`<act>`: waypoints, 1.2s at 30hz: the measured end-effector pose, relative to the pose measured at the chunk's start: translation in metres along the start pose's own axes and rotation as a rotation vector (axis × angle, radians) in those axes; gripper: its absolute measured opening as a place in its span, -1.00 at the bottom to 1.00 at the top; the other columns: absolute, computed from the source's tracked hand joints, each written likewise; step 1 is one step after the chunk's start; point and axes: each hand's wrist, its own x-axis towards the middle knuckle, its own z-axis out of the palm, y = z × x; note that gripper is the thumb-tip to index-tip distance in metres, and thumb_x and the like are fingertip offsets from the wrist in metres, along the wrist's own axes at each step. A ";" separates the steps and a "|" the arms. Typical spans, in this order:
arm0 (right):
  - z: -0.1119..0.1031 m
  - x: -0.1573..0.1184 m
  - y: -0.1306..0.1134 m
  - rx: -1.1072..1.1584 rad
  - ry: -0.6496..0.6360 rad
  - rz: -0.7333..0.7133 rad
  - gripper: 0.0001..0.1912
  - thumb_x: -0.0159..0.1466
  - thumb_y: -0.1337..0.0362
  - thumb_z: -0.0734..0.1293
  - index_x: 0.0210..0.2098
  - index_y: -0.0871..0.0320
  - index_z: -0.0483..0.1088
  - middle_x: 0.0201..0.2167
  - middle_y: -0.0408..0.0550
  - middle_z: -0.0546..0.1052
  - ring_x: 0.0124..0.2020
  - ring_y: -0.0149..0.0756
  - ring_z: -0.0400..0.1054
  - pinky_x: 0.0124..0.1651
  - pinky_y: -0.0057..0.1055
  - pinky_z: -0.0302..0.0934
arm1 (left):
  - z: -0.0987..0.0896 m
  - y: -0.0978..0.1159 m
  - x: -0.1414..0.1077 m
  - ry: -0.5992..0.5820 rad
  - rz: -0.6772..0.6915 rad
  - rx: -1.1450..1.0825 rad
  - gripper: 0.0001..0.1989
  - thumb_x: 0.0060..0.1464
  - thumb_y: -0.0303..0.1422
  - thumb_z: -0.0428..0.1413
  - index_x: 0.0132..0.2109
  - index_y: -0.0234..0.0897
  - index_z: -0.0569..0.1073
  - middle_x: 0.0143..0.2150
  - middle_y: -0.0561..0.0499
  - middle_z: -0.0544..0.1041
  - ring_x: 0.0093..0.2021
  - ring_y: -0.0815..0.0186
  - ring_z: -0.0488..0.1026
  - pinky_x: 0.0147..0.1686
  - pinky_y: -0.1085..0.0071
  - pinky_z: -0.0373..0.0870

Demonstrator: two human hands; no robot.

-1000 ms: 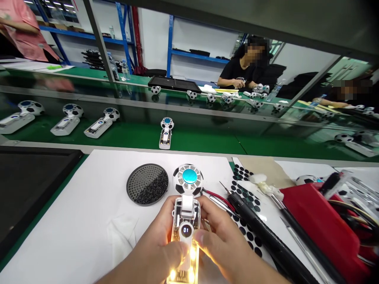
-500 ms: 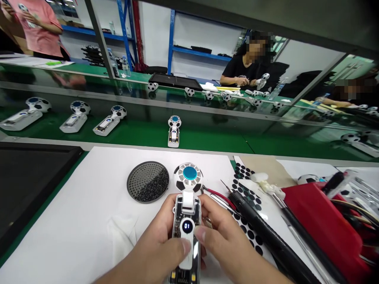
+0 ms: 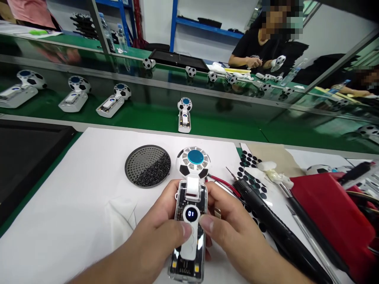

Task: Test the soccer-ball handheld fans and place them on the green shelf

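Over white bench paper (image 3: 74, 185), left hand (image 3: 156, 236) and right hand (image 3: 233, 236) seemingly close on a clear handheld fan (image 3: 189, 232).

Both hands (image 3: 156, 232) hold a clear soccer-ball device (image 3: 189, 236).

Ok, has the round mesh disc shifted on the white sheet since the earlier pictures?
No: the round mesh disc stays put against the white sheet's far edge; only the view moved.
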 end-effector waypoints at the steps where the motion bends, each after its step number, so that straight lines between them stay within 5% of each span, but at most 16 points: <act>1: 0.000 0.000 0.000 0.004 -0.004 -0.003 -0.92 0.28 0.31 0.27 -0.21 0.11 0.30 -0.47 -0.26 0.33 -0.55 -0.48 0.26 -0.53 -0.53 0.27 | 0.000 0.000 0.000 0.006 -0.010 0.001 -0.41 0.10 -0.45 0.08 0.25 0.05 0.19 0.02 -0.03 0.42 -0.20 0.20 0.52 -0.26 0.28 0.46; 11: -0.002 -0.002 0.002 -0.066 -0.039 -0.031 -0.95 0.33 0.29 0.26 -0.20 0.07 0.29 -0.47 -0.26 0.34 -0.52 -0.46 0.33 -0.48 -0.52 0.28 | 0.001 -0.002 0.000 0.041 -0.003 0.026 -0.56 0.18 -0.35 0.05 0.20 -0.04 0.24 -0.08 -0.03 0.46 -0.32 0.22 0.51 -0.33 0.30 0.44; 16: -0.003 -0.003 0.006 -0.253 -0.006 -0.031 -0.92 0.32 0.30 0.24 -0.18 0.03 0.26 -0.42 -0.23 0.34 -0.43 -0.41 0.31 -0.38 -0.47 0.28 | 0.005 0.005 0.004 0.113 0.072 0.244 -0.71 0.21 -0.38 0.01 0.08 -0.11 0.31 -0.10 0.01 0.44 -0.21 0.31 0.37 -0.16 0.33 0.38; 24: -0.006 -0.004 0.011 -0.355 -0.012 -0.028 -0.92 0.37 0.21 0.21 -0.21 0.05 0.19 -0.36 -0.17 0.38 -0.38 -0.34 0.33 -0.34 -0.38 0.29 | 0.005 0.007 0.003 0.128 0.090 0.316 -0.73 0.25 -0.36 -0.03 0.09 -0.12 0.32 -0.12 0.01 0.44 -0.19 0.29 0.35 -0.18 0.32 0.37; 36: -0.007 0.002 0.006 -0.159 0.021 -0.051 -0.76 0.37 0.29 0.21 0.03 0.04 0.26 -0.36 -0.19 0.41 -0.44 -0.38 0.33 -0.39 -0.38 0.30 | -0.002 0.011 0.009 -0.042 0.028 0.238 -0.44 0.06 -0.45 0.15 0.17 -0.04 0.19 -0.06 -0.01 0.41 -0.16 0.22 0.46 -0.24 0.32 0.42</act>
